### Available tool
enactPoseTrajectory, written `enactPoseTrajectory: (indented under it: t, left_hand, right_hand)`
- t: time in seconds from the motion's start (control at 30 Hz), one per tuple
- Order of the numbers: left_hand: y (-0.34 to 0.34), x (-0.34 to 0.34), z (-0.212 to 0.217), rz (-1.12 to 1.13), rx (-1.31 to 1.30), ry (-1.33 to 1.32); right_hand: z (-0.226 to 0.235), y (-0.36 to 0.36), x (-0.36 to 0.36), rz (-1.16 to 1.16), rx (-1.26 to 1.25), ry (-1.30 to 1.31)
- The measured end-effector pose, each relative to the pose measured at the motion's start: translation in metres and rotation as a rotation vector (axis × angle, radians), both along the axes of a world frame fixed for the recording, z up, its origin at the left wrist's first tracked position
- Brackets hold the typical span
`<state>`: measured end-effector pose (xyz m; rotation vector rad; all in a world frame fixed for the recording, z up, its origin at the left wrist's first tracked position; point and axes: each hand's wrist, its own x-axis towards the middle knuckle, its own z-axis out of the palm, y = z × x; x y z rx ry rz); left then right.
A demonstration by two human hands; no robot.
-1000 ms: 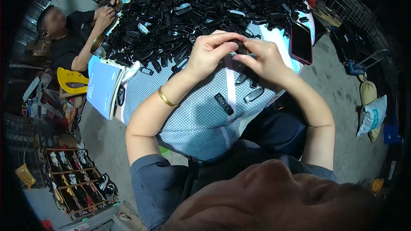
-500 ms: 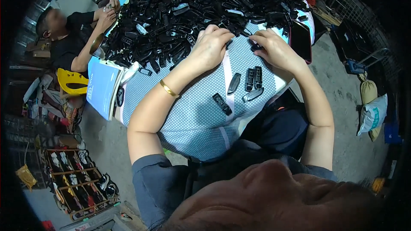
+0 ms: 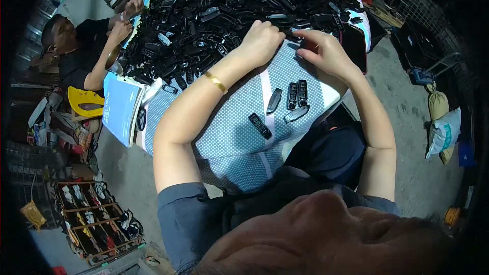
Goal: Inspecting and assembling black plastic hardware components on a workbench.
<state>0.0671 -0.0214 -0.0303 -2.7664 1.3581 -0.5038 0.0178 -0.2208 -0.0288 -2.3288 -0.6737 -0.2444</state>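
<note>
My left hand (image 3: 262, 44) is at the near edge of a large heap of black key-fob shells (image 3: 204, 35), its fingers curled under. Whatever it may hold is hidden behind the knuckles. To its right, my right hand (image 3: 326, 55) is raised over the cloth with thumb and forefinger apart, and I see nothing between them. Nearer me on the patterned cloth (image 3: 229, 132) lie several separate pieces: a shell with button slots (image 3: 260, 126), a smooth shell (image 3: 274, 101), two upright slotted shells (image 3: 297, 94) side by side, and a shell with a shiny rim (image 3: 296, 114).
A dark phone-like slab (image 3: 354, 46) lies at the table's right edge. On the left are a blue book (image 3: 121, 109) and a metal cup (image 3: 114, 60). Another person (image 3: 76, 51) sits at the far left. A shoe rack (image 3: 99, 219) and sacks (image 3: 444, 132) stand on the floor.
My left hand has moved slightly right and away from me, turning knuckles up. My right hand has opened, its thumb and forefinger parting from the dark piece they were at.
</note>
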Motion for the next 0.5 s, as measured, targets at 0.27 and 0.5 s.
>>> enactPoseTrajectory:
  t: [0.27, 0.5]
  left_hand:
    - [0.016, -0.037, 0.014, 0.112, -0.947, 0.612]
    - [0.025, -0.049, 0.013, 0.024, -1.153, 0.802]
  right_hand:
    - [-0.002, 0.022, -0.009, 0.051, 1.047, 0.263]
    - [-0.003, 0.044, -0.019, 0.041, 0.551, -0.093]
